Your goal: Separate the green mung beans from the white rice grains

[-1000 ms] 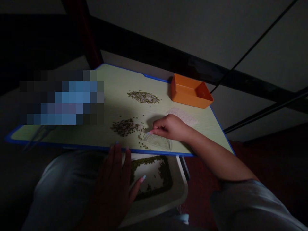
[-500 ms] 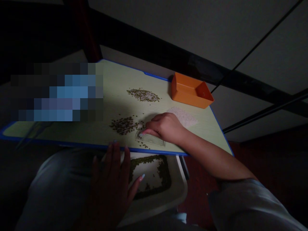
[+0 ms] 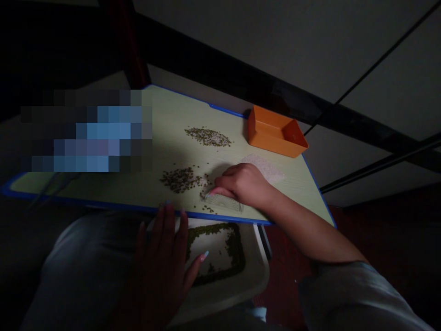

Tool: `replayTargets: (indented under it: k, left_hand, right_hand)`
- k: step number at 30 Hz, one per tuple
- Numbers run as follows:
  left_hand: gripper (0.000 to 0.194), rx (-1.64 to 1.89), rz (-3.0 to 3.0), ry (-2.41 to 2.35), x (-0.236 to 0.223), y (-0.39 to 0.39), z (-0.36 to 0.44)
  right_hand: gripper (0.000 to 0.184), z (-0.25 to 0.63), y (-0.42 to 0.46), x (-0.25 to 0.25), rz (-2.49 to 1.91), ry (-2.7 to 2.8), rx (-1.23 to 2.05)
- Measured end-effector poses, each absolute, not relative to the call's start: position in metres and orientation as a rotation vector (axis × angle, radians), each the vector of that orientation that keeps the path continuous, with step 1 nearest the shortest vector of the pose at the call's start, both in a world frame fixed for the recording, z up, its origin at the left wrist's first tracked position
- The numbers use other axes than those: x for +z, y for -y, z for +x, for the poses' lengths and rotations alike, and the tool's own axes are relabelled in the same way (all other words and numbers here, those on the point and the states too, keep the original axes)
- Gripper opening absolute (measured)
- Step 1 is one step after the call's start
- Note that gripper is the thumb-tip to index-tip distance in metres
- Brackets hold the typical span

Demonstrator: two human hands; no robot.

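My right hand [image 3: 243, 183] is closed on a clear protractor [image 3: 223, 201], which lies low against the pale board [image 3: 165, 110] with the blue rim. Just left of its fingertips is a pile of dark green beans mixed with light grains [image 3: 181, 179]. A few loose beans [image 3: 206, 209] are scattered by the board's near edge. Partly behind the hand lies a heap of white grains [image 3: 263, 166]. My left hand [image 3: 163, 257] is in shadow, fingers spread, its fingertips at the near edge of the board, above a white tub [image 3: 260, 276] holding green beans.
An orange box [image 3: 275, 133] stands at the board's far right corner. Farther back lies another mixed pile of beans and grains [image 3: 208, 136]. A blurred-out patch [image 3: 86, 131] covers the left side. Cabinet panels [image 3: 389, 59] rise behind the board.
My right hand has shifted slightly right with the protractor, relative to the bean pile. The view has moved a little; my left hand stays at the board's edge.
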State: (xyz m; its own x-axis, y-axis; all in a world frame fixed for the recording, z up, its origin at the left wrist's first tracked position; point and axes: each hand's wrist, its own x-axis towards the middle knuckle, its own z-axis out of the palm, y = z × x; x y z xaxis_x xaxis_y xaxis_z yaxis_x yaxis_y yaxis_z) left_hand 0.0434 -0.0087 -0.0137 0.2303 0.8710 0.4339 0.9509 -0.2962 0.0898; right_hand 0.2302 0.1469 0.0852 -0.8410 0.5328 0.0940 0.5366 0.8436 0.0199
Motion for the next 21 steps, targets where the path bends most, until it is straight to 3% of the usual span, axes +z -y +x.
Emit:
replayTargets:
  k: [21]
  left_hand:
    - [0.078, -0.554, -2.256, 1.772, -0.004, 0.006, 0.036]
  right_hand:
    - [0.049, 0.221, -0.146, 0.074, -0.795, 2.824, 0.116]
